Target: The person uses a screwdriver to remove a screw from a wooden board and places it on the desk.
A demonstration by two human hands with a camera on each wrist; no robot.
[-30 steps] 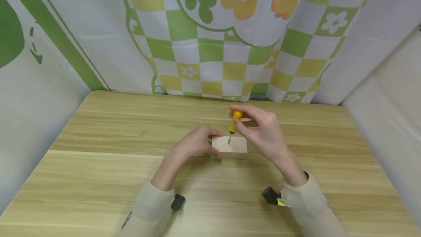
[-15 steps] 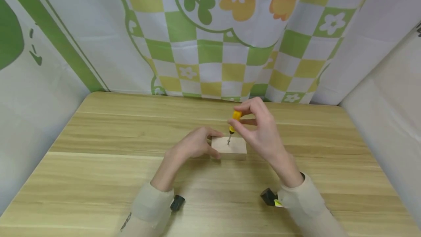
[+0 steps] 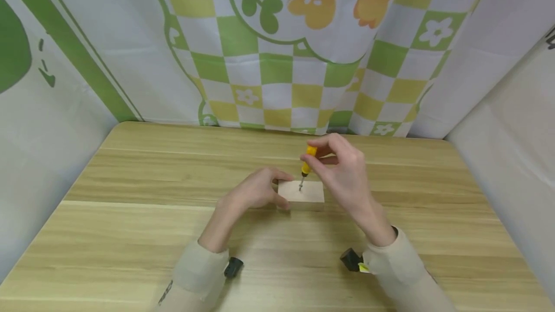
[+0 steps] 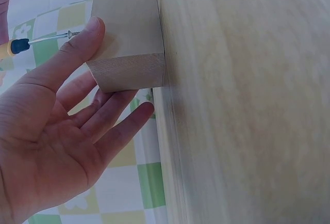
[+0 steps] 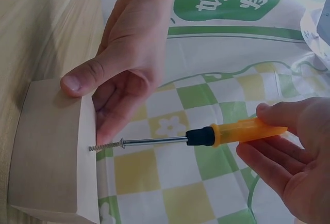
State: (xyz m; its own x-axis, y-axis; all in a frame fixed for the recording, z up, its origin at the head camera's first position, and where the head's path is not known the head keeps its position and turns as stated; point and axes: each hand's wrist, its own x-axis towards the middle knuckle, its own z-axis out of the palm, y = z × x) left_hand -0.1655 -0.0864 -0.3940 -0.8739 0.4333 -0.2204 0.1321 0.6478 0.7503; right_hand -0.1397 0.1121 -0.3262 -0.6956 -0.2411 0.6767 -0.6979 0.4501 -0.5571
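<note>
Screwdriver (image 5: 227,133) in right grip (image 3: 347,172), block (image 5: 49,146) below, screw (image 5: 106,146) perhaps embedded

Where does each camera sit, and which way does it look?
Head: on the person's head, looking forward and down at the block on the table; forearms, left hand and right hand show.
Left wrist: on that wrist, looking at the block's end; the left hand shows big, and maybe the right at the edge.
Right wrist: on that wrist, looking at the screwdriver and screw; both hands show.
Both wrist views share the block, screwdriver and screw.
</note>
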